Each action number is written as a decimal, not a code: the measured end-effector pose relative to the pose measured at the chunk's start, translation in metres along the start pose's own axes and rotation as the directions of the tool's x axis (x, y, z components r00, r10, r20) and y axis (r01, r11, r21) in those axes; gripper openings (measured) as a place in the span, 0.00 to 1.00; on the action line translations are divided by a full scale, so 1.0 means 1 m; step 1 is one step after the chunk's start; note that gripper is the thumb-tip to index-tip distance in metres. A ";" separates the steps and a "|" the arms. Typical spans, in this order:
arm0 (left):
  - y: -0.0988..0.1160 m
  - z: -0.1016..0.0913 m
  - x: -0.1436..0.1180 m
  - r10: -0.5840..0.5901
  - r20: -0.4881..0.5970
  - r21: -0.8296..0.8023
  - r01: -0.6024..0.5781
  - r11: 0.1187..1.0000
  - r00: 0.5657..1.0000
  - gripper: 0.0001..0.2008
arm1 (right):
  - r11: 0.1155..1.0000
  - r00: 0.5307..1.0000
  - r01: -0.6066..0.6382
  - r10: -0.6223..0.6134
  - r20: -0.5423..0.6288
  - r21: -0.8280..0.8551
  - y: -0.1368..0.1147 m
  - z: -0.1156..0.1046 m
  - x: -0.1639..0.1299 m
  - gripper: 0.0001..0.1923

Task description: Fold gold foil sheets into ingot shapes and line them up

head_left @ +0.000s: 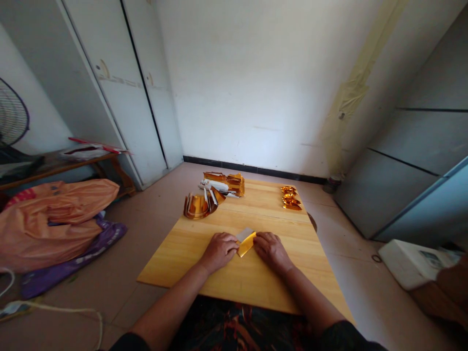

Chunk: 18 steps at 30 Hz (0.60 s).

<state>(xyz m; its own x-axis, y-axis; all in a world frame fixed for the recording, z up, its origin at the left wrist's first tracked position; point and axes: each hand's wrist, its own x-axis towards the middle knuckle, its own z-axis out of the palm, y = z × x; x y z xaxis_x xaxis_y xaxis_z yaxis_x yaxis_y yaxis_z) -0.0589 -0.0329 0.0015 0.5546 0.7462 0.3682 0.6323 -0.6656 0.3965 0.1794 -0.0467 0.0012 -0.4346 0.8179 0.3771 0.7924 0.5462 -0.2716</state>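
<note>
Foil paper [246, 244], between left hand [220, 251] and right hand [273, 250]

Past the gold foil sheet [247, 245], which fills the gap between the left hand [218, 251] and the right hand [272, 249], a wide lane of bare wooden tabletop [263, 207] runs to the far edge. On its left, the curled foil stack [197, 206] blocks the table's side, with the foil bundle [237, 185] just behind. On its right, the folded foil pieces [291, 200] obstruct the far corner. Bare wood also flanks both hands.
</note>
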 end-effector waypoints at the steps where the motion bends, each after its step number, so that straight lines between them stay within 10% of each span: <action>1: 0.001 -0.001 0.001 -0.004 0.003 0.006 0.004 1.000 1.000 0.09 | 0.999 0.999 -0.051 0.051 -0.001 -0.016 0.002 -0.001 0.000 0.13; 12: 0.002 -0.001 0.003 -0.021 0.014 0.040 0.020 0.999 1.000 0.11 | 0.858 0.939 -0.263 0.333 -0.088 0.440 0.014 0.027 0.030 0.26; 18: 0.000 0.000 0.004 -0.013 0.014 0.043 0.012 0.999 1.000 0.11 | 0.872 0.845 -0.376 0.461 -0.269 0.314 0.021 0.038 0.042 0.24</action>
<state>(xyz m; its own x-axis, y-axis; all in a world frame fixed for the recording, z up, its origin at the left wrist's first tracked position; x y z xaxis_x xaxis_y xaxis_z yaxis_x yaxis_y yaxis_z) -0.0564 -0.0301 0.0030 0.5541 0.7547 0.3512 0.6614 -0.6553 0.3648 0.1613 0.0056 -0.0220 0.1134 0.8948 0.4319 0.7197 0.2257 -0.6566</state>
